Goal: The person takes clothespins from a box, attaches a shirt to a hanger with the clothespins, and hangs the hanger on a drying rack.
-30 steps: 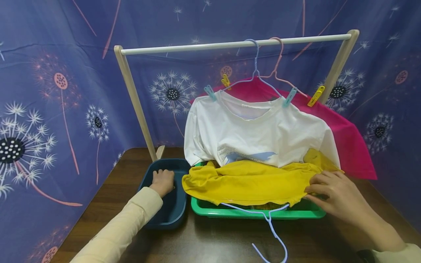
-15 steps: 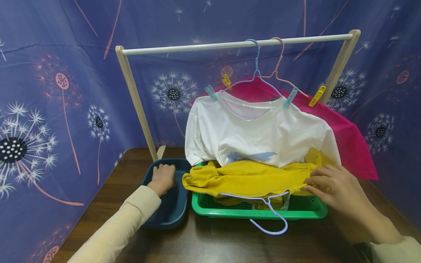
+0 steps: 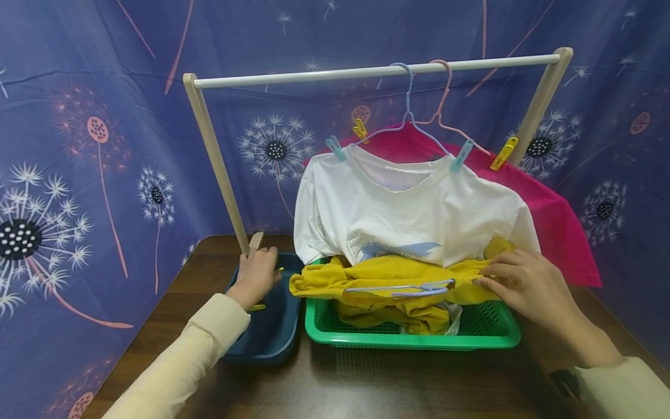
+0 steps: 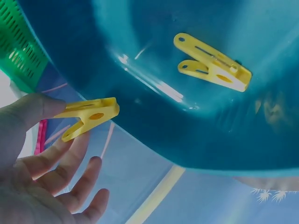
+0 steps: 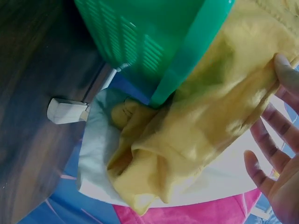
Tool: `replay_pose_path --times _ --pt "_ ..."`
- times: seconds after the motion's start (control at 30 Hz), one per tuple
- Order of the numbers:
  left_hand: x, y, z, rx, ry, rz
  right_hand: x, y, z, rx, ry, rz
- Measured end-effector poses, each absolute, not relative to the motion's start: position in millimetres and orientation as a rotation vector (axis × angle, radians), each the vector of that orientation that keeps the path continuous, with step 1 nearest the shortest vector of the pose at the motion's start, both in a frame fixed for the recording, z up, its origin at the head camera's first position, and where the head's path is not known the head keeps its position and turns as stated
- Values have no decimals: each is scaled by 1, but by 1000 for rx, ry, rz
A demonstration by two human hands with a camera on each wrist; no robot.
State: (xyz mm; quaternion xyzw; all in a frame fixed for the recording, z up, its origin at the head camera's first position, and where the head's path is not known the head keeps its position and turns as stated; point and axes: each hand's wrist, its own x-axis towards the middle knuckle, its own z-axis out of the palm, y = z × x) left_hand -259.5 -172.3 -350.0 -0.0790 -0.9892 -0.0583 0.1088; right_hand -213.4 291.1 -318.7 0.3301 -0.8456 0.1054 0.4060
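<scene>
My left hand (image 3: 256, 272) is over the dark blue basin (image 3: 285, 343) at the left. In the left wrist view it pinches a yellow clothespin (image 4: 96, 114) between thumb and fingers, with another yellow clothespin (image 4: 215, 65) lying in the basin. My right hand (image 3: 523, 282) pinches the right edge of a yellow garment (image 3: 377, 270) between thumb and fingers. A lilac hanger (image 3: 403, 288) is partly inside that garment, its hook foreshortened towards me. The garment is raised above a green basket (image 3: 408, 340), where more yellow cloth lies. In the right wrist view, the garment (image 5: 210, 107) hangs in folds.
Behind stands a rack with a white rail (image 3: 314, 74). A white T-shirt (image 3: 413, 215) and a magenta garment (image 3: 565, 233) hang from it on hangers, with blue and yellow clothespins (image 3: 504, 153) at their shoulders. Everything stands on a brown wooden table (image 3: 356, 384).
My left hand has risen slightly in the basin and a yellow clothespin now shows by it. My right hand has lifted the garment's edge, and the hanger's hook has swung up.
</scene>
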Motion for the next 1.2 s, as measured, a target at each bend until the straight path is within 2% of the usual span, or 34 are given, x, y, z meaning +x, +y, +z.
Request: replay_pose_path --times 0.37,1.2 --pt "-254 -170 -333 -219 -2777 -332 -223 287 -315 739 -2183 264" --pt "-239 -160 -296 -357 -2354 -657 -231 281 -314 606 -2247 308"
